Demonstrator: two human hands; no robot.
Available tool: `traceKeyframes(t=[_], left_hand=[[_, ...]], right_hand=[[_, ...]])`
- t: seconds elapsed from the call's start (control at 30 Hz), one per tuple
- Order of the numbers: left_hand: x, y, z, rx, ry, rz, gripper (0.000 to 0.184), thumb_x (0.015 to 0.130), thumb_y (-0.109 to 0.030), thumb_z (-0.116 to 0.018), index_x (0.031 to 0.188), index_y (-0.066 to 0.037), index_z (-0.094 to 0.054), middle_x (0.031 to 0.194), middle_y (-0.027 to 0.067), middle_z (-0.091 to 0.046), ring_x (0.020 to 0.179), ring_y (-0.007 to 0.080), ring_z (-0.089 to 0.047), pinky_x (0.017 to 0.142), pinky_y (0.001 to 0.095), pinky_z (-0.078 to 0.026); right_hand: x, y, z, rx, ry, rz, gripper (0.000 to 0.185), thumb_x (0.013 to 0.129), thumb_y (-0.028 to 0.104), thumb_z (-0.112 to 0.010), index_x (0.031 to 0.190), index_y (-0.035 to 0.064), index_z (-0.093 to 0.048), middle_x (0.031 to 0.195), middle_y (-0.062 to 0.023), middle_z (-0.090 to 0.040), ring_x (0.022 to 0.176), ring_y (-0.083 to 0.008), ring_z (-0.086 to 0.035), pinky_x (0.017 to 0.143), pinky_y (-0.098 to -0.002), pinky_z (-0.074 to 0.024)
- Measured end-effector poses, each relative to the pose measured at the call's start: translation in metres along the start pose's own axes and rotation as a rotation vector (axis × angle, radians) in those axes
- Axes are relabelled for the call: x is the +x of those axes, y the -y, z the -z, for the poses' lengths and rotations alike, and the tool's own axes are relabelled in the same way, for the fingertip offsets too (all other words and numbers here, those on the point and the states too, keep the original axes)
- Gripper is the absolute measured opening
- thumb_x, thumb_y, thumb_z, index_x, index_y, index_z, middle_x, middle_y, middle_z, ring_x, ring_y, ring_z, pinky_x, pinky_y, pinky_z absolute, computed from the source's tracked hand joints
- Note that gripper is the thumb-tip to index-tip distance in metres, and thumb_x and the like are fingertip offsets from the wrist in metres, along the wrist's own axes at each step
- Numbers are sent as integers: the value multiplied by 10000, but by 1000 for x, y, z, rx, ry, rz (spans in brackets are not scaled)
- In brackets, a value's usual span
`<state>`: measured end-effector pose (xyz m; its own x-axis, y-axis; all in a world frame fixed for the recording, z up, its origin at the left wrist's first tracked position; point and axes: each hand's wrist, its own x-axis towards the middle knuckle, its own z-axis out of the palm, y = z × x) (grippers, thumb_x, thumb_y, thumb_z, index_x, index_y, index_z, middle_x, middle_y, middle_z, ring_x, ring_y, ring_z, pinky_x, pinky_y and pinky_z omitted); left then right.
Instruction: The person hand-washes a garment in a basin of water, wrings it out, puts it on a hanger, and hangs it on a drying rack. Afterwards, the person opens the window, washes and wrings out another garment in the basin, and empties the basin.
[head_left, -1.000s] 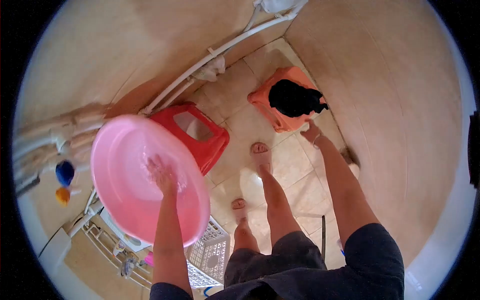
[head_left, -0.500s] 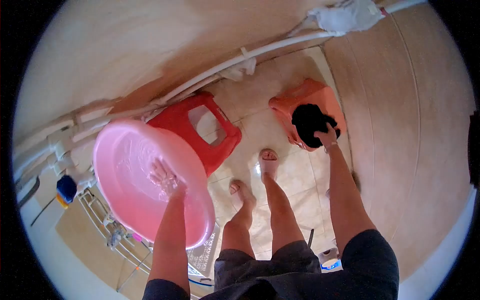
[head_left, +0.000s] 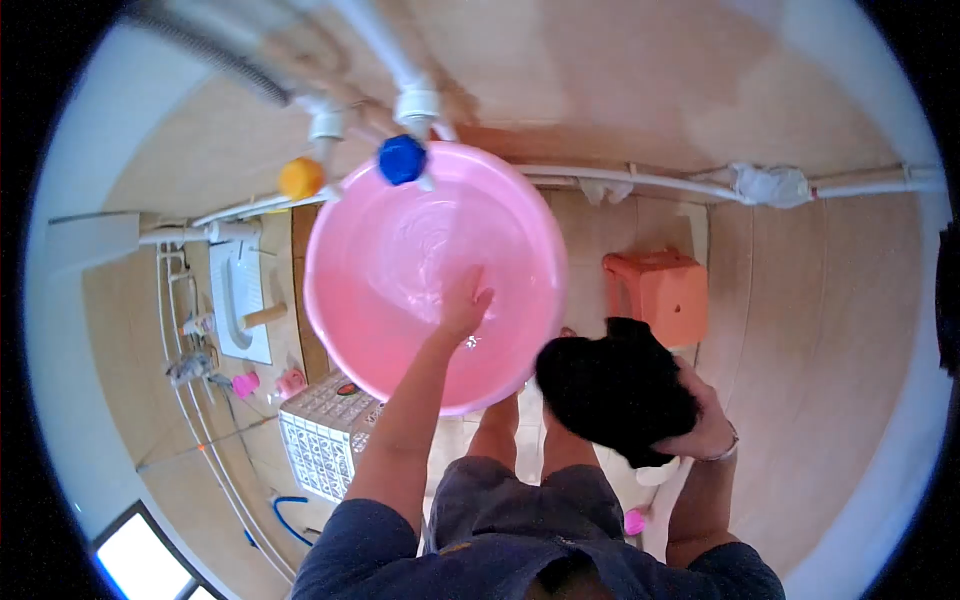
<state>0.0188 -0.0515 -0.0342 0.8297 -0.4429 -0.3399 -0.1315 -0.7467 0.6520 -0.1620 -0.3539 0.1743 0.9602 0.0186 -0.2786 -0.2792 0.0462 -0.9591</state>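
A large pink basin (head_left: 535, 235) holds clear water with ripples on its surface. My left hand (head_left: 466, 305) reaches over the basin's inside with its fingers stretched out and nothing in them; whether the fingertips touch the water I cannot tell. In my right hand (head_left: 708, 420) is a bunched black cloth (head_left: 615, 395), held just off the basin's right rim. Its folds are too dark to show what kind of garment or cloth it is. The palm grips its right side, and the fingers are partly hidden.
Over the basin's far rim hang a blue tap handle (head_left: 402, 160) and a yellow tap handle (head_left: 301, 179). An orange stool (head_left: 678, 300) stands by the right wall. To the left are a white patterned crate (head_left: 318, 445) and a squat toilet (head_left: 228, 300). White pipes (head_left: 680, 183) follow the wall.
The black cloth has been lifted off the orange stool and brought left, close to the basin. My view has turned left, so the taps show. My left hand stays at the basin.
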Motion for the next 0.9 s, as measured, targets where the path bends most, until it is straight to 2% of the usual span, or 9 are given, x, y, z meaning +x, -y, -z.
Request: traceKeyframes(t=[0.07,0.13,0.17,0.27,0.3,0.47,0.6,0.8,0.9], left_hand=[[-19,0,9,-285,-73,24,437,808,-263,-476,1201,-91,-395,1213,124,-409,1130,275,-364,924,376,-300],[-38,9,23,-1181,33,493,435,809,-273,-491,1187,-73,-411,1214,100,-411,1110,233,-384,926,347,-310],[-46,53,6,-1616,96,429,459,816,-272,-484,1209,-62,-378,1209,83,-415,1117,196,-373,945,343,-296],[-86,16,61,-1842,-311,404,455,838,-280,-436,1228,-67,-340,1190,97,-431,1056,249,-440,920,393,-340],[-87,23,67,-2027,-349,541,409,847,-366,-360,1136,-83,-422,1083,82,-495,980,263,-464,788,393,-407],[-84,35,61,-1642,-384,875,467,840,-442,-355,1141,-92,-426,1072,84,-500,946,281,-470,754,447,-403],[-81,20,63,-1670,-194,820,544,802,-512,-401,1121,-73,-447,998,79,-527,800,234,-515,614,370,-439],[-73,14,51,-1832,-310,867,693,778,-590,-351,1234,-68,-327,1137,107,-443,988,265,-435,804,436,-372],[-73,-11,98,-1784,-275,1198,735,757,-637,-312,1239,-84,-325,1213,80,-400,1131,275,-330,932,451,-253]], right_hand=[[54,54,-49,-274,229,141,605,467,114,-731,1005,58,-459,1020,-138,-429,986,-264,-432,835,-341,-350],[89,62,-97,-363,269,179,490,495,129,-722,889,47,-442,932,-149,-412,896,-299,-444,778,-365,-371],[107,65,-125,-433,243,192,466,505,141,-721,867,50,-440,936,-159,-408,887,-316,-440,775,-375,-373],[159,22,-180,-597,155,416,435,545,174,-711,883,65,-459,965,-186,-396,893,-361,-428,789,-389,-374],[176,3,-189,-646,162,401,437,565,174,-699,921,75,-466,969,-191,-394,911,-370,-423,803,-390,-371],[249,-92,-186,-742,246,11,464,662,255,-644,1070,114,-474,1009,-214,-456,987,-370,-422,855,-403,-352],[274,-92,-189,-948,-156,-216,531,702,358,-598,1116,75,-423,1094,-209,-455,990,-374,-445,836,-399,-371],[285,-149,-185,-1573,312,-17,472,759,261,-502,1165,46,-392,1177,-256,-382,1043,-402,-408,838,-408,-370],[314,-178,-178,-1159,102,-329,502,706,193,-518,1144,-22,-400,1181,-251,-387,1071,-347,-413,875,-377,-353]])
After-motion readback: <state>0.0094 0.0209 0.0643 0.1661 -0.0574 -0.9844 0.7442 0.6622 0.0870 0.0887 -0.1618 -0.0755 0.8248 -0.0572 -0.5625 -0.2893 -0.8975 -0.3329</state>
